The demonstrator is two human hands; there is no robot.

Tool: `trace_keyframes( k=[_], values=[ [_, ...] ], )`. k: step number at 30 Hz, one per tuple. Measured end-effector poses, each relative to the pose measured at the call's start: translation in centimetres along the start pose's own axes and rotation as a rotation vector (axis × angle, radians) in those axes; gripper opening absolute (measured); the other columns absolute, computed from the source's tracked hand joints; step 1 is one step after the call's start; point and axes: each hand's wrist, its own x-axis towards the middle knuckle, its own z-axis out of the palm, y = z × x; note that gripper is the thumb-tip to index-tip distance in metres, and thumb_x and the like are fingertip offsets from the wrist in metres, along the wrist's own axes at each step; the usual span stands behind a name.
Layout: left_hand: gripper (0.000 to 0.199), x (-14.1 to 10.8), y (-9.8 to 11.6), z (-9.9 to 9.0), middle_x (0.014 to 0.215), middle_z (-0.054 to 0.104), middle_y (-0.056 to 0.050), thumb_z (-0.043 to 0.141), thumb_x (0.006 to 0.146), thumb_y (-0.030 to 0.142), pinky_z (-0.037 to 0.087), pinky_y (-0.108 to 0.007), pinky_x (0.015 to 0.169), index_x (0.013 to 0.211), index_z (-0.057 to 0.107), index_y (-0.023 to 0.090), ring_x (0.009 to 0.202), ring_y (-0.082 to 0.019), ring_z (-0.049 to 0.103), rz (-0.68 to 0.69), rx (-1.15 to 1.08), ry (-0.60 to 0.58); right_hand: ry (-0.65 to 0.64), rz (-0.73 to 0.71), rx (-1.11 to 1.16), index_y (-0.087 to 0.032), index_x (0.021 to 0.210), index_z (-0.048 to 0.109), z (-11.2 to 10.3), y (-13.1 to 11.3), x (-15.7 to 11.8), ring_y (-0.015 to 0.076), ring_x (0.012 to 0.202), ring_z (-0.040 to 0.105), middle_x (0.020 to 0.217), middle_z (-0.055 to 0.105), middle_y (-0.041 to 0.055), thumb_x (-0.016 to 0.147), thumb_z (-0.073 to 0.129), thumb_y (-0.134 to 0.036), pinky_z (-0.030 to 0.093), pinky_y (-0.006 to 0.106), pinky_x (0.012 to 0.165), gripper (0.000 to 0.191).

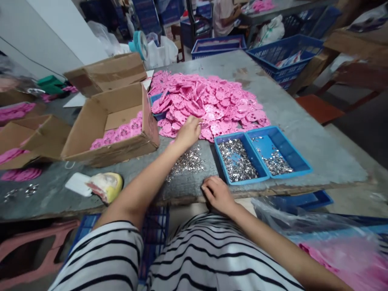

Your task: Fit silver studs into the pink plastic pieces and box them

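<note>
My left hand (189, 131) reaches to the front of a heap of flat pink pieces with cut-out holes (218, 95). Its fingers are closed at a pink piece (209, 117) on the heap's near side. Below that wrist, small shiny metal parts (189, 161) lie loose on the table. My right hand (217, 195) rests at the table's front edge with its fingers curled in; what they hold, if anything, is hidden. Right of it stands a blue two-part tray (269, 176) with small metal parts in both compartments.
On the left, an open cardboard box (87, 125) holds pink pieces, beside a smaller box (45, 139). A yellow-and-white object (110, 186) lies near the front edge. Blue crates (285, 50) stand beyond the table, with a person (224, 16) behind. A plastic bag (342, 246) is below right.
</note>
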Motion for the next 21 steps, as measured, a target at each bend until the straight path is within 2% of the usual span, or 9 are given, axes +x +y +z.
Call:
trace_keyframes(
  k=[2, 5, 7, 10, 12, 15, 18, 21],
  values=[
    [0.035, -3.4, -0.7, -1.6, 0.119, 0.063, -0.011, 0.042, 0.087, 0.01, 0.044, -0.036, 0.097, 0.117, 0.059, 0.015, 0.11, -0.021, 0.058, -0.007, -0.108, -0.005, 0.051, 0.083, 0.132, -0.021, 0.082, 0.056, -0.1, 0.3, 0.1, 0.0177, 0.081, 0.059, 0.084, 0.063, 0.0053, 0.092, 0.046, -0.021, 0.049, 0.032, 0.073, 0.014],
    [0.04, -9.0, -1.1, -3.8, 0.114, 0.064, -0.006, 0.048, 0.08, 0.01, 0.045, -0.035, 0.092, 0.119, 0.054, 0.019, 0.104, -0.02, 0.059, -0.066, -0.225, -0.157, 0.214, 0.249, 0.236, -0.022, 0.092, 0.058, 0.1, 0.6, 0.2, 0.0187, 0.087, 0.06, 0.098, 0.063, 0.0073, 0.088, 0.05, -0.022, 0.05, 0.034, 0.076, 0.009],
    [0.04, -12.5, -0.8, -4.8, 0.103, 0.065, -0.004, 0.053, 0.076, 0.012, 0.046, -0.031, 0.082, 0.115, 0.054, 0.019, 0.092, -0.019, 0.06, -0.152, -0.3, -0.291, 0.343, 0.368, 0.271, -0.022, 0.098, 0.058, 0.3, 0.8, 0.3, 0.019, 0.087, 0.059, 0.103, 0.061, 0.0084, 0.086, 0.052, -0.024, 0.051, 0.036, 0.079, 0.014],
    [0.037, -17.0, 0.3, -4.9, 0.079, 0.061, 0.003, 0.058, 0.069, 0.012, 0.04, -0.024, 0.063, 0.105, 0.057, 0.021, 0.071, -0.015, 0.056, -0.247, -0.46, -0.503, 0.509, 0.472, 0.288, -0.022, 0.101, 0.057, 0.5, 0.9, 0.4, 0.0208, 0.096, 0.058, 0.106, 0.059, 0.0091, 0.085, 0.052, -0.028, 0.049, 0.04, 0.088, 0.018],
    [0.034, -19.4, 1.2, -3.7, 0.071, 0.057, 0.005, 0.06, 0.067, 0.012, 0.036, -0.022, 0.058, 0.099, 0.058, 0.021, 0.064, -0.013, 0.052, -0.326, -0.651, -0.589, 0.527, 0.457, 0.278, -0.021, 0.101, 0.057, 0.6, 0.9, 1.0, 0.0219, 0.104, 0.057, 0.107, 0.059, 0.0096, 0.085, 0.052, -0.03, 0.047, 0.041, 0.094, 0.018],
    [0.031, -22.6, 2.7, -0.5, 0.064, 0.055, 0.006, 0.063, 0.062, 0.015, 0.032, -0.02, 0.052, 0.092, 0.055, 0.02, 0.056, -0.01, 0.047, -0.557, -1.057, -0.631, 0.358, 0.384, 0.22, -0.021, 0.1, 0.057, 0.5, 0.9, 3.6, 0.022, 0.1, 0.058, 0.103, 0.062, 0.0094, 0.086, 0.05, -0.029, 0.048, 0.04, 0.091, 0.018],
    [0.039, -25.0, 3.5, 2.8, 0.061, 0.057, 0.006, 0.077, 0.053, 0.025, 0.033, -0.02, 0.054, 0.084, 0.053, 0.019, 0.054, -0.009, 0.046, -0.771, -1.379, -0.557, 0.084, 0.328, 0.027, -0.018, 0.104, 0.058, 0.8, 0.4, 8.3, 0.0247, 0.098, 0.059, 0.104, 0.065, 0.0118, 0.085, 0.053, -0.027, 0.047, 0.041, 0.09, 0.022],
    [0.045, -26.6, 3.7, 4.4, 0.066, 0.062, 0.003, 0.085, 0.047, 0.037, 0.037, -0.022, 0.062, 0.076, 0.057, 0.016, 0.06, -0.009, 0.051, -0.847, -1.534, -0.523, -0.18, 0.282, -0.272, -0.011, 0.115, 0.057, 1.8, -0.8, 13.8, 0.0312, 0.108, 0.055, 0.114, 0.064, 0.0189, 0.084, 0.057, -0.03, 0.043, 0.045, 0.094, 0.037]
  ],
)
